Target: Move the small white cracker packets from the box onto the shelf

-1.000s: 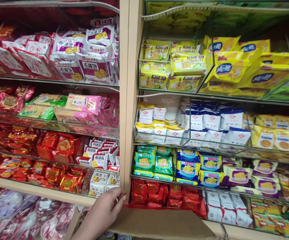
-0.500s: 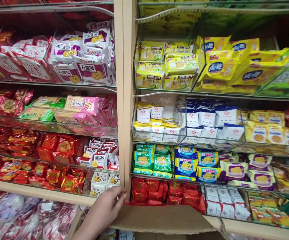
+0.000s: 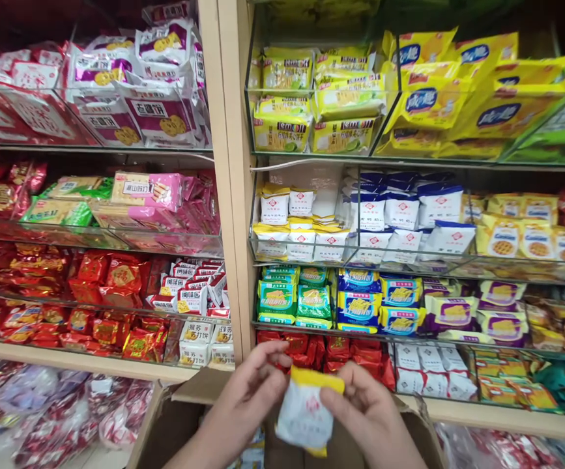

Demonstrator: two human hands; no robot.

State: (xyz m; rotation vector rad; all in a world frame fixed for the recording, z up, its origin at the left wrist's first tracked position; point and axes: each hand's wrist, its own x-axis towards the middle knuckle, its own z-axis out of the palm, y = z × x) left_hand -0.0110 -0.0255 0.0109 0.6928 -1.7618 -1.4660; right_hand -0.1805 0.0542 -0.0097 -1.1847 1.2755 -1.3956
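change: half a second ago only the left hand showed, resting on the flap of the cardboard box (image 3: 165,423) by the shelf post; now both hands are up over the open box with a small white-and-yellow packet (image 3: 306,413) between them, so the work has passed from handling the box to handling one packet.
left shelves: red, pink and white packs fill the glass trays left of the wooden post (image 3: 228,195); the wooden ledge (image 3: 67,365) under them runs to the box's left flap.
left hand: the left hand (image 3: 250,391) has its fingers (image 3: 275,352) curled on the packet's left and upper edge, thumb and forefinger closed on it.
packet: held upright in the air over the mouth of the box, just below the front edge of the lowest tray of red packs (image 3: 321,355), touching neither shelf nor box.
right hand: the right hand (image 3: 363,407) pinches the packet's right side, fingers closed round it, thumb over the front.
matching stock: white packs with yellow tops (image 3: 287,221) sit in the left compartment of the second glass tray right of the post, well above the hands.
open room: that compartment looks only part filled behind its glass front edge, with a gap above the packs; the blue-topped packs (image 3: 409,215) next to it stand fuller.
edges: each tray has a raised glass lip and a shelf close overhead, so any way in is over the lip.
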